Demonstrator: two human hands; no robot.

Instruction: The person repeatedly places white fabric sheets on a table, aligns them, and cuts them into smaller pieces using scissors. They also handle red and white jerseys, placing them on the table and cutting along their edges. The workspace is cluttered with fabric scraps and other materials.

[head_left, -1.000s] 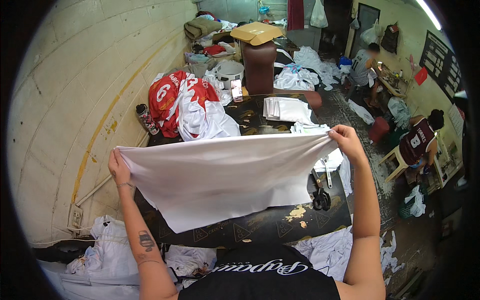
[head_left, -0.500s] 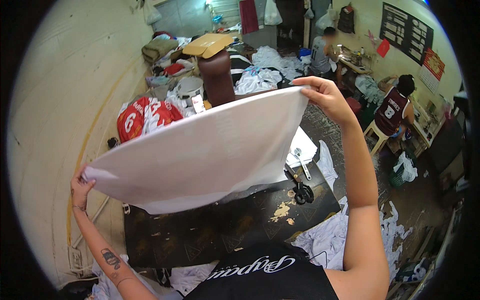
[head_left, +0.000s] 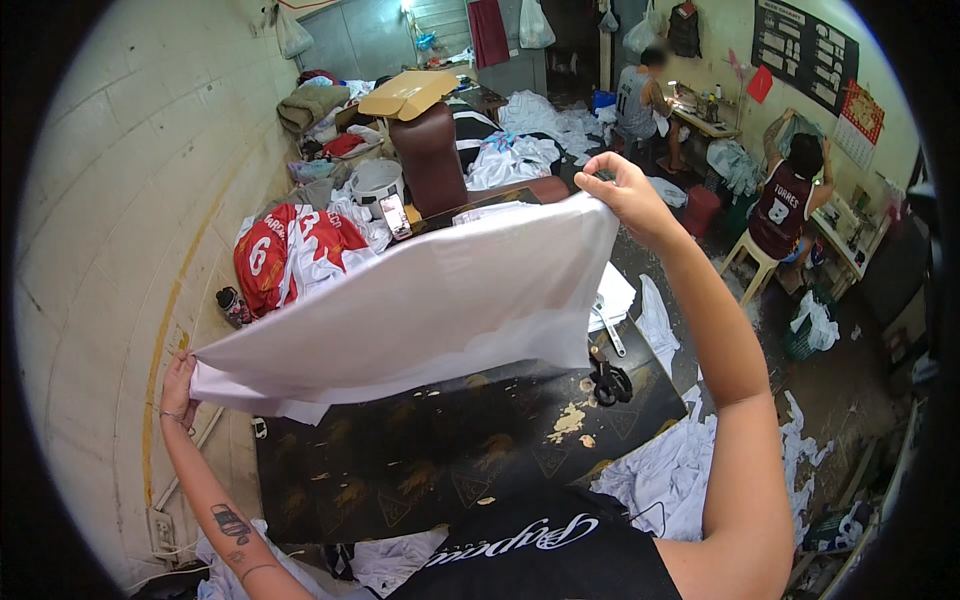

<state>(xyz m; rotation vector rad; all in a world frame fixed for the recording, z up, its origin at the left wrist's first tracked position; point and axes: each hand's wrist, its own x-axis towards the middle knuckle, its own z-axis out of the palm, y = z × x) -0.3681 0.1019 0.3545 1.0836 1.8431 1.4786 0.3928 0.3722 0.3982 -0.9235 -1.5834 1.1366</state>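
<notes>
A large white piece of cloth [head_left: 420, 310] is stretched in the air above a dark worktable [head_left: 420, 470]. My left hand [head_left: 178, 385] pinches its lower left corner, close to the wall. My right hand [head_left: 625, 195] is raised higher and grips the upper right corner. The cloth slopes up from left to right and hides much of the table behind it.
Black scissors [head_left: 610, 382] lie on the table's right part. Red and white jerseys [head_left: 285, 250] are heaped at the far left, with a phone [head_left: 392, 215] and a brown chair back [head_left: 432, 160] behind. White fabric scraps [head_left: 670, 480] litter the floor. Two people [head_left: 790, 200] sit at right.
The cloth, first held level and hanging between both hands, has been swung flat and tilted. My right hand rose and my left hand dropped toward the wall.
</notes>
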